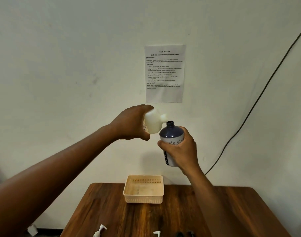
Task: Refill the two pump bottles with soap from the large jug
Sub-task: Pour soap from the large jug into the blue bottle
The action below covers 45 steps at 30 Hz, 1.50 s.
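My left hand (131, 124) grips the white soap jug (154, 121), tipped on its side high above the table, its spout touching the open neck of a dark blue pump bottle (171, 134). That bottle has no pump on it and my right hand (182, 149) holds it upright around its middle. No soap stream is visible at the spout. Two white pump heads (100, 230) (157, 233) lie near the table's front edge. A second pump bottle is not in view.
A beige perforated basket (143, 200) stands on the wooden table (214, 211) against the wall. A printed task sheet (164, 73) hangs on the wall above. A black cable (259, 98) runs down the wall at right. Dark objects (185, 234) sit at the bottom edge.
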Each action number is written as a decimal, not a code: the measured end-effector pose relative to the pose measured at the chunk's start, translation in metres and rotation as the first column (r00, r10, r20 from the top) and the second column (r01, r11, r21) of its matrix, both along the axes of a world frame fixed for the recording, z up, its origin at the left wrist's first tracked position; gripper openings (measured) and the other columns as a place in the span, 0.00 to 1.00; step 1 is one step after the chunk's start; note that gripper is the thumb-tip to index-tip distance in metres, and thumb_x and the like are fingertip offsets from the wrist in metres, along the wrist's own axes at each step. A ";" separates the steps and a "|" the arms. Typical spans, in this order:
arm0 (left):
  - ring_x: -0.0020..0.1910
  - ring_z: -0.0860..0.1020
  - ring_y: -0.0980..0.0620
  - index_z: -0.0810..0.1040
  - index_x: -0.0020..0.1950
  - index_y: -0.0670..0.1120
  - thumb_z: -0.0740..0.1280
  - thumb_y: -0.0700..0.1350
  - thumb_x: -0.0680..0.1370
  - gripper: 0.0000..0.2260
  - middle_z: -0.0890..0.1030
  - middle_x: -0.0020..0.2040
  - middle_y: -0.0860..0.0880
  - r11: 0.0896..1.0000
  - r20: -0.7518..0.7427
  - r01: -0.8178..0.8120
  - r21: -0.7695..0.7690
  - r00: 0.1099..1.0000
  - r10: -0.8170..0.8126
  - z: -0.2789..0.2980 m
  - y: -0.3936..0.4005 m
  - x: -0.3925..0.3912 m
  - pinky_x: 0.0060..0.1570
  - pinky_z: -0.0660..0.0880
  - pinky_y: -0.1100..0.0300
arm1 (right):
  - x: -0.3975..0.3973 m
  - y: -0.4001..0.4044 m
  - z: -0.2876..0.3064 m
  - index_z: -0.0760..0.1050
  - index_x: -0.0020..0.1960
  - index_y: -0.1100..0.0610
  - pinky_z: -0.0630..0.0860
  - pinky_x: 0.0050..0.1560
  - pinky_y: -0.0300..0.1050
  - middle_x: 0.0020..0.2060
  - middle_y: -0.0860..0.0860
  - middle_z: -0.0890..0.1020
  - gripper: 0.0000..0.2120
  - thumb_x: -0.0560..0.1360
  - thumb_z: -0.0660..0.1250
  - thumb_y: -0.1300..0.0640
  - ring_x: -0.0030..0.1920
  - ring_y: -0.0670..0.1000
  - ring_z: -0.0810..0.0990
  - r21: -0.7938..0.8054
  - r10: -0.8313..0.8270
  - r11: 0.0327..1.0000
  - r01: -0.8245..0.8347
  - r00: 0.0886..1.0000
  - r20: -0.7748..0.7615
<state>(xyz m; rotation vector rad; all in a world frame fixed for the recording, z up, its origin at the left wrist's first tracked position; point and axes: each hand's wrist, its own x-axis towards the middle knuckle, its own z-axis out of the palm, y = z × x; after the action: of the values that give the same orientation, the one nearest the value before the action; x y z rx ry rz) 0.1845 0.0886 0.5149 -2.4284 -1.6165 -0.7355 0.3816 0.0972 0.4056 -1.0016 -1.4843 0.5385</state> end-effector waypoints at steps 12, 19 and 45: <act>0.48 0.77 0.49 0.75 0.64 0.53 0.80 0.48 0.61 0.33 0.79 0.52 0.55 1.000 -0.060 0.010 -0.001 0.998 -0.010 0.007 0.001 -0.002 0.44 0.78 0.55 | -0.001 -0.001 0.001 0.68 0.62 0.42 0.72 0.42 0.28 0.51 0.37 0.76 0.32 0.64 0.81 0.46 0.49 0.42 0.77 -0.011 -0.002 1.000 0.002 1.000 0.002; 0.48 0.77 0.49 0.75 0.65 0.53 0.80 0.48 0.61 0.33 0.79 0.52 0.55 1.000 -0.107 0.004 0.002 0.994 -0.004 0.016 0.001 0.000 0.45 0.79 0.53 | 0.000 -0.001 0.003 0.68 0.63 0.43 0.72 0.43 0.29 0.53 0.40 0.76 0.32 0.65 0.80 0.47 0.49 0.42 0.77 -0.015 -0.003 1.000 0.003 1.000 -0.005; 0.49 0.78 0.48 0.75 0.65 0.53 0.80 0.47 0.61 0.33 0.79 0.53 0.54 1.000 -0.138 0.016 -0.009 0.990 -0.017 0.028 -0.001 0.005 0.47 0.80 0.49 | 0.002 -0.002 0.008 0.66 0.61 0.41 0.69 0.40 0.25 0.49 0.33 0.73 0.31 0.65 0.80 0.46 0.48 0.41 0.77 0.014 -0.019 1.000 0.019 1.000 -0.003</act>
<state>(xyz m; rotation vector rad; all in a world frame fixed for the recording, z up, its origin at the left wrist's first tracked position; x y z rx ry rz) 0.1894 0.0875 0.5424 -2.4416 -1.5518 -0.5509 0.3831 0.0949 0.4136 -1.0027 -1.4724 0.5151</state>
